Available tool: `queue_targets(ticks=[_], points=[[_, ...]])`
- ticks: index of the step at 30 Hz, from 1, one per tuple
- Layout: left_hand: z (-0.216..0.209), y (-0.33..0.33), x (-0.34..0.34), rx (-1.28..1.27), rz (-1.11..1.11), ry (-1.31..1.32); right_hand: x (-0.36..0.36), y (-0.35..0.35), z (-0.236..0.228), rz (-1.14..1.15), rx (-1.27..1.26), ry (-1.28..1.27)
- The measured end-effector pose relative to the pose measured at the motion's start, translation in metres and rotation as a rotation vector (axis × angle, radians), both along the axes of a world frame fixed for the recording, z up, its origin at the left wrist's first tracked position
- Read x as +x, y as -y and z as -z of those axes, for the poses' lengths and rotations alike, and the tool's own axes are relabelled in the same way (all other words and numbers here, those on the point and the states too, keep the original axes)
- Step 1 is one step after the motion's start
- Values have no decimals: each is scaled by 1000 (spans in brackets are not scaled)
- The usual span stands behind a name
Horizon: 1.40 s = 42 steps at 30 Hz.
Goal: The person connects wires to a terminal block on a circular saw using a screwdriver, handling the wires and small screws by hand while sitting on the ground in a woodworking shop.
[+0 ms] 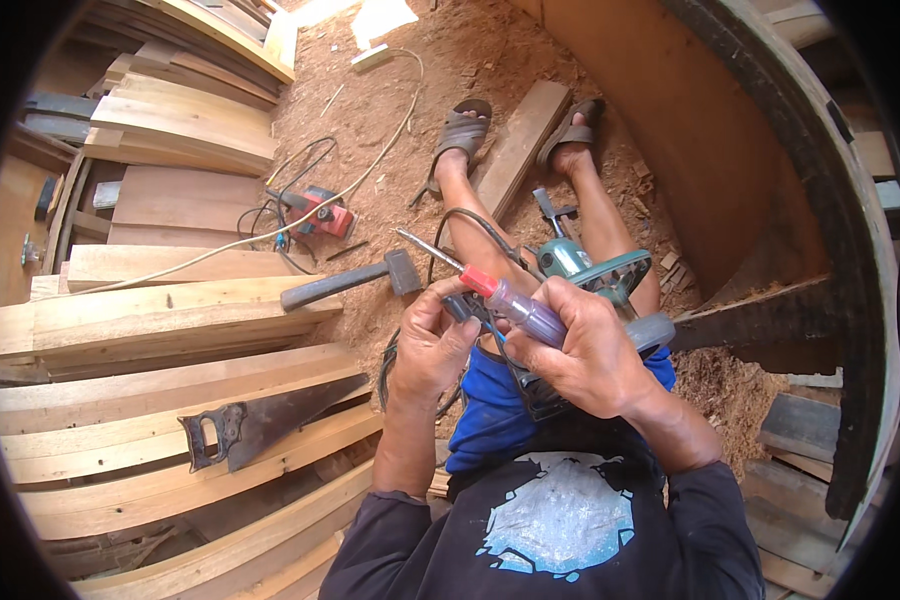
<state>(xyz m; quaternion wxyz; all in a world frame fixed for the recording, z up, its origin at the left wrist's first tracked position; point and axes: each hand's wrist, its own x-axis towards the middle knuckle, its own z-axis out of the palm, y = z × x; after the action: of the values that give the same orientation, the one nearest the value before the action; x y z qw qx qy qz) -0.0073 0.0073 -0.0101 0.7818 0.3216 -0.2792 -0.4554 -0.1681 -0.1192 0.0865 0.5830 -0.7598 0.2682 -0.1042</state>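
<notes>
The right hand (592, 345) grips a screwdriver with a translucent purple-and-red handle (523, 308). The left hand (430, 345) pinches a small black piece (459, 307) near a green power tool (564, 258).

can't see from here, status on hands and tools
Right hand gripping screwdriver. Left hand pinching small dark part. Green power tool at the lap. Hammer off to left.

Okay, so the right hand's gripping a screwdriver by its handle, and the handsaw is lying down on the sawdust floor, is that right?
Not quite: the handsaw isn't on the sawdust floor; the head view shows it lying on the wooden planks at the person's left. The right hand does grip the screwdriver by its handle.
</notes>
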Motion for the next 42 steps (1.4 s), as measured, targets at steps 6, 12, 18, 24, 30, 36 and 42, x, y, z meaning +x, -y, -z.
queue_targets(ticks=[6, 12, 18, 24, 30, 36, 42], points=[[-7, 10, -2, -26, 8, 1, 0, 2, -1, 2, -96, 64], [-10, 18, -13, -110, 25, -93, -3, 4, 6, 30, -16, 127], [-5, 18, -10, -135, 36, -53, -1, 3, 1, 38, -30, 119], [-20, 11, 0, 47, -354, 195, 2, 1, 3, 79, -84, 135], [-44, 2, -36, 264, -332, 457, 1, -3, 6, 70, -44, 172], [-36, 3, -32, 248, -303, 161, -1, -6, -1, 65, 165, 151], [-41, 16, -43, 165, -335, -14, -1, -3, 4, 36, 13, 133]])
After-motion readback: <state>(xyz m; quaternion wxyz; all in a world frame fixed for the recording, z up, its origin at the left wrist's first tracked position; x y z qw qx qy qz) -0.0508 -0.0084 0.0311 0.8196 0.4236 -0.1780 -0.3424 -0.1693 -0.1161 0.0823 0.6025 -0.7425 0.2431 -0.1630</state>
